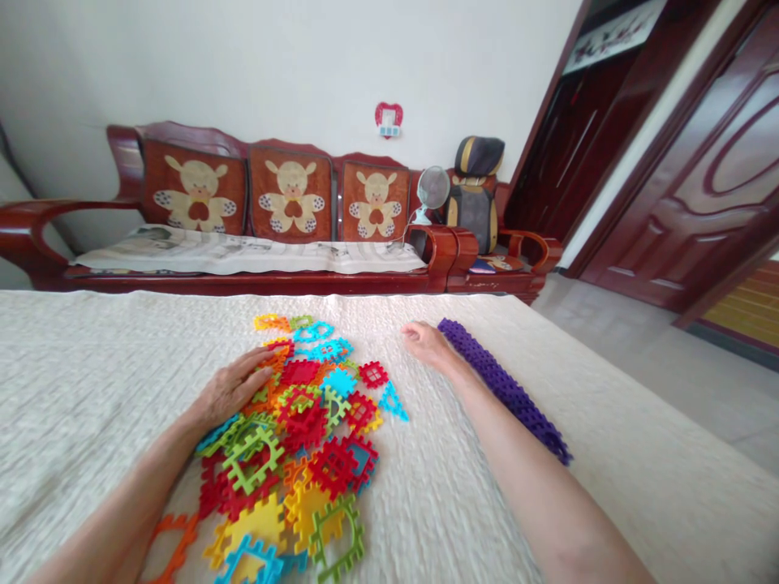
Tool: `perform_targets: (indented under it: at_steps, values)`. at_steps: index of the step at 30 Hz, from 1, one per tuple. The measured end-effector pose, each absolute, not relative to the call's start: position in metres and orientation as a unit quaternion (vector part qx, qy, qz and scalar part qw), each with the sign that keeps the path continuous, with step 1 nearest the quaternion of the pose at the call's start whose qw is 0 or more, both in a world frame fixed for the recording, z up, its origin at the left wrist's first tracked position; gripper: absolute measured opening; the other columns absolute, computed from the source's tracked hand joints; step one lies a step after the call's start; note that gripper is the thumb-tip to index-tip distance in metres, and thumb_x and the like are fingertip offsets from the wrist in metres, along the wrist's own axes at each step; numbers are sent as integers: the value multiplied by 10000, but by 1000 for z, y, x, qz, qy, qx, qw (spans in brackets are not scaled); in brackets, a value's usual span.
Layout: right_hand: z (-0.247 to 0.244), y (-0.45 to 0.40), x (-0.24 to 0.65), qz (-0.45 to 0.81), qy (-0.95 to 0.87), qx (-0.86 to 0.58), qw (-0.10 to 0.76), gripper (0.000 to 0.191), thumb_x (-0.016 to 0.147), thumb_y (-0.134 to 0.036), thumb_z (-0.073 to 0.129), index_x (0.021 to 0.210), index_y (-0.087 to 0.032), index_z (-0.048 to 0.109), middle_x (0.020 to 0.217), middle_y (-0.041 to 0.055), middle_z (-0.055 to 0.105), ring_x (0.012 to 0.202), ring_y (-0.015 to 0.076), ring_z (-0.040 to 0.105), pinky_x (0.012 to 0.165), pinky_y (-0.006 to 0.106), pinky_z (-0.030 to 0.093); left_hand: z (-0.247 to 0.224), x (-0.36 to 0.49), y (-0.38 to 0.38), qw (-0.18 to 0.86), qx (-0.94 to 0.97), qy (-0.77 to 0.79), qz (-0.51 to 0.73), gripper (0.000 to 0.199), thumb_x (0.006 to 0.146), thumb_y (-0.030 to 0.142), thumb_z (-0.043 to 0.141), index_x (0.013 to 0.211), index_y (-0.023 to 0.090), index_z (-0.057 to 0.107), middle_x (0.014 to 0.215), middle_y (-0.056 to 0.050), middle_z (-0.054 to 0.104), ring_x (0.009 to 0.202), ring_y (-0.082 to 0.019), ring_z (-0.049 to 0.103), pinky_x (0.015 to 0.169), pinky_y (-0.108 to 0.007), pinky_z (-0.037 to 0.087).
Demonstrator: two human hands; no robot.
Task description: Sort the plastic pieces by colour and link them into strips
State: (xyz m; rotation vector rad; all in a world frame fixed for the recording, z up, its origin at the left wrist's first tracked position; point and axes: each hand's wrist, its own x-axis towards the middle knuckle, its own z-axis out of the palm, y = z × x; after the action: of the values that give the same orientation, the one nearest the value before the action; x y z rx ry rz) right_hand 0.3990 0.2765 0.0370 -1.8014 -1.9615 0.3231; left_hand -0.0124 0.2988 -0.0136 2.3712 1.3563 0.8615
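Left hand (230, 389): you lay it loosely on the bright pieces (304, 426).
Right hand (428, 344): curled by your purple strip (505, 385); I can't tell if it holds anything.

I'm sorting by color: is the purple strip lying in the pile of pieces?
No, the purple strip lies apart from the pile, with the right hand between them.

The left forearm (131, 491) is angled inward from the lower left, and the left hand (234, 388) is turned palm down – its fingers stretched forward. The right forearm (517, 446) is extended from the lower right; the right hand (428, 343) is loosely closed, fingers curled inward – both forearms are bared, hands set well apart.
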Motion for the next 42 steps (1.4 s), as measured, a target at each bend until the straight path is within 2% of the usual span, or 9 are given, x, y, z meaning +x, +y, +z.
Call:
perform_targets:
  at_steps: [5, 11, 14, 21, 25, 28, 32, 38, 42]
  values:
    - [57, 250, 389, 401, -766, -497, 72, 433, 683, -337, 725, 1066, -158, 632, 962, 21, 662, 857, 144, 599, 761, 249, 457, -17, -12, 301, 139, 820, 468, 300, 614, 876, 625, 372, 1259, 203, 600, 1380, -64, 552, 1261, -243, 516, 1113, -366, 361]
    - [54, 229, 359, 246, -792, -559, 8, 587, 562, -462, 791, 1035, -165, 611, 938, 45, 649, 783, 165, 570, 651, 244, 427, -16, -12, 300, 141, 818, 466, 305, 618, 875, 627, 373, 1252, 195, 606, 1393, -70, 539, 1279, -249, 498, 1123, -371, 344]
    - [53, 224, 347, 170, -806, -567, -8, 550, 569, -427, 778, 1031, -171, 623, 960, 60, 658, 818, 186, 580, 666, 246, 419, -16, -12, 300, 143, 821, 462, 303, 606, 875, 620, 381, 1273, 214, 591, 1404, -53, 530, 1280, -245, 498, 1116, -358, 355]
    - [61, 235, 377, 250, -792, -557, 9, 227, 748, -228, 576, 944, -184, 681, 814, -12, 677, 732, 130, 591, 598, 200, 385, -16, -11, 301, 142, 815, 474, 301, 632, 857, 650, 364, 1234, 209, 616, 1381, -67, 551, 1263, -251, 514, 1115, -379, 354]
    - [55, 245, 396, 202, -753, -624, 54, 239, 806, -184, 510, 963, -184, 691, 778, 2, 677, 720, 140, 585, 603, 211, 391, -12, -10, 298, 142, 818, 471, 299, 620, 866, 634, 364, 1245, 205, 604, 1393, -64, 540, 1274, -245, 503, 1121, -379, 346]
    - [48, 249, 402, 147, -737, -651, 106, 290, 813, -150, 484, 1026, -197, 674, 936, 27, 694, 843, 158, 602, 701, 221, 426, -9, -9, 296, 140, 819, 470, 297, 621, 867, 637, 365, 1243, 206, 606, 1387, -67, 546, 1270, -251, 508, 1117, -391, 354]
    - [47, 248, 405, 110, -739, -655, 117, 374, 739, -217, 613, 1111, -184, 643, 1145, 75, 636, 968, 185, 591, 822, 235, 436, -7, -9, 295, 130, 819, 475, 294, 623, 867, 645, 359, 1242, 215, 609, 1378, -62, 555, 1260, -252, 517, 1109, -390, 366]
    - [47, 243, 398, 94, -782, -613, 61, 265, 723, -155, 580, 960, -186, 696, 934, 49, 643, 838, 162, 587, 740, 215, 419, -11, -12, 299, 118, 826, 472, 285, 618, 865, 645, 358, 1237, 224, 615, 1368, -51, 565, 1236, -248, 541, 1084, -355, 399]
    - [42, 248, 401, 90, -784, -610, 73, 301, 726, -125, 570, 996, -186, 688, 961, 43, 647, 872, 156, 591, 769, 212, 418, -15, -13, 302, 118, 824, 472, 291, 626, 863, 647, 365, 1253, 221, 606, 1378, -58, 555, 1240, -246, 539, 1089, -350, 392]
